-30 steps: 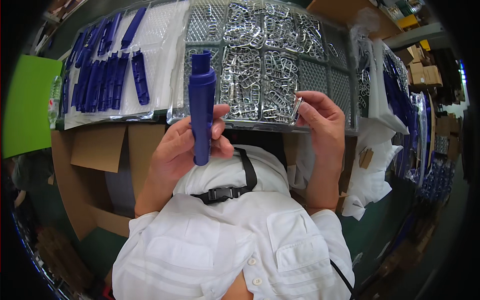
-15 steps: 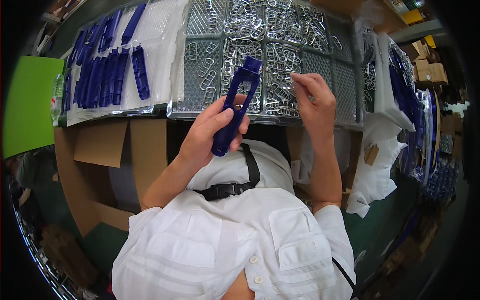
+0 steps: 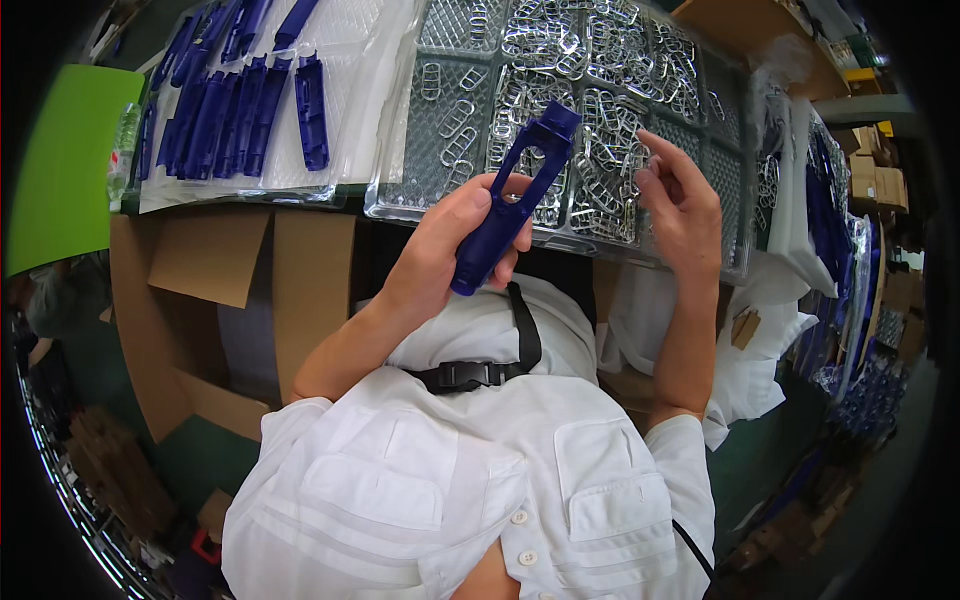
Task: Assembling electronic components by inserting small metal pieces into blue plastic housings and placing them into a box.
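- Row of dark blue moulded plastic handle pieces [image 3: 235, 95]: laid side by side on a clear plastic sheet [image 3: 350, 60] at the far left of the bench; not touched by either hand.
- Brown cardboard box flaps [image 3: 250, 260]: below that sheet, to the left of the raised forearm.
- Left hand [image 3: 445, 250]: fingers wrapped and clamped round the lower end of the long dark blue plastic handle with an open slot [image 3: 508, 200].
- The handle: its butt sits in the left palm, its slotted upper end rises up and to the right, clear of the fingers, over the tray.
- Clear compartmented plastic tray [image 3: 400, 205]: holds many silver oval wire clips [image 3: 590, 110] in its cells.
- Right hand [image 3: 685, 205]: fingers bent, fingertips near each other beside the handle's top; whether they pinch a clip cannot be told.
- Change from half a second ago: handle tilt is about the same; the right hand sits a little lower and nearer the handle.
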